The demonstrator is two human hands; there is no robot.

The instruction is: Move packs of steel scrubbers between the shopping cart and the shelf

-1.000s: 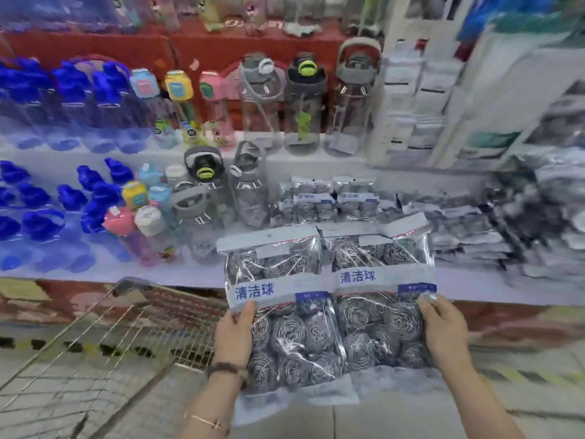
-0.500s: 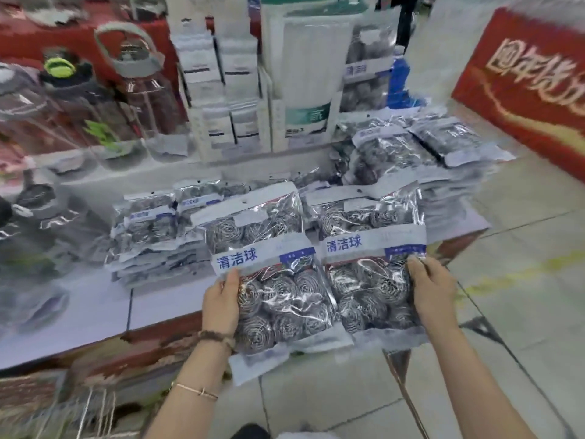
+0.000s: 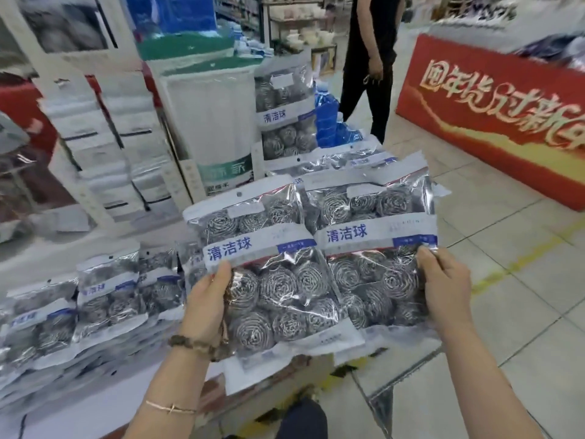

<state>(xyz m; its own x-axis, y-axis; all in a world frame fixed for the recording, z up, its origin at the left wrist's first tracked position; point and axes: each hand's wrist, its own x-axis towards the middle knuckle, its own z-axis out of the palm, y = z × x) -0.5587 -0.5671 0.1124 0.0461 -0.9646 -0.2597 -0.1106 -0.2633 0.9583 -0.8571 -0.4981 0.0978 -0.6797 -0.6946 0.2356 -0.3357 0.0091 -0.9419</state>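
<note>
Left hand [image 3: 207,304] grips left scrubber pack [image 3: 269,274] at its edge; right hand [image 3: 443,286] grips right scrubber pack [image 3: 373,248]; packs side by side, above shelf [image 3: 104,403] stacked with more packs [image 3: 104,299].

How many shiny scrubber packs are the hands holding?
2. One clear plastic pack of silver steel scrubbers is in the left hand, a second pack beside it in the right hand. Others may hide behind.

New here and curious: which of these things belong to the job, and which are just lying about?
Job: left hand gripping the left pack; right hand gripping the right pack; stacked packs on the shelf.
Lying about: red banner, bystander in black, white boxes, blue bags.
</note>
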